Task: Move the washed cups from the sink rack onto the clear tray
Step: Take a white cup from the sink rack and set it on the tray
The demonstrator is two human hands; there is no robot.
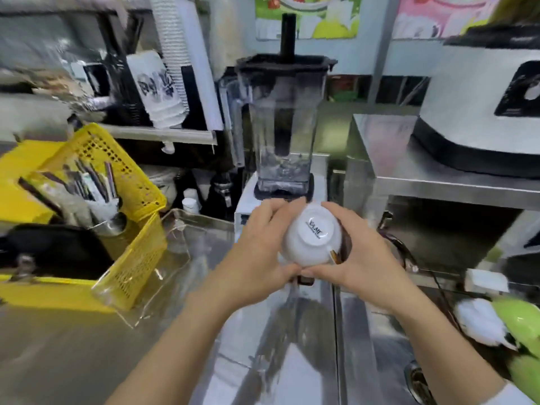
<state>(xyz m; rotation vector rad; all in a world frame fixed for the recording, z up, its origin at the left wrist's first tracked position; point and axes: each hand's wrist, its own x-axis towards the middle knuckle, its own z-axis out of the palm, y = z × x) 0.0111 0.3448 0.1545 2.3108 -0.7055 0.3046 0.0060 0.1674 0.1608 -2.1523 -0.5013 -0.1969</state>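
Head view: both hands, left hand (257, 247) and right hand (361, 252), grip the upturned white cup (311, 236) between them.

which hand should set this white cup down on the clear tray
Probably the left. Both hands hold the upturned white cup in front of the blender, and the clear tray lies to the left beside the yellow basket, so the left hand is nearer than the right hand.
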